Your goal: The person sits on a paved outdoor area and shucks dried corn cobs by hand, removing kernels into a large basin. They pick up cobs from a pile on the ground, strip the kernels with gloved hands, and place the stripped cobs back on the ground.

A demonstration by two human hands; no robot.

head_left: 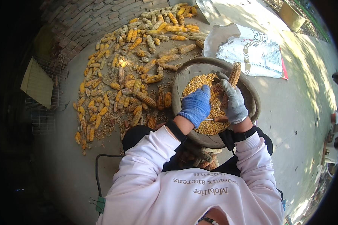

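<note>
My left hand (pixel 196 105), in a blue glove, is closed around an ear of corn (pixel 215 92) whose end shows between both hands. My right hand (pixel 234 104), in a grey glove, grips a brownish corn cob (pixel 234 74) that sticks up past the fingers. It presses against the ear from the other side; the palm sides of both hands are hidden. Below them, a round grey-brown basin (pixel 206 141) holds loose yellow kernels (pixel 210 128). A tool with a thin metal shaft and a reddish-brown handle (pixel 221 119) lies on the kernels.
A large heap of corn ears (pixel 137 88) spreads over the concrete floor on the left, with loose kernels around it. Beyond the basin lies a white sack (pixel 251 52). Stripped cobs (pixel 210 162) lie below the basin between my legs. A brick wall (pixel 73 28) stands behind the heap.
</note>
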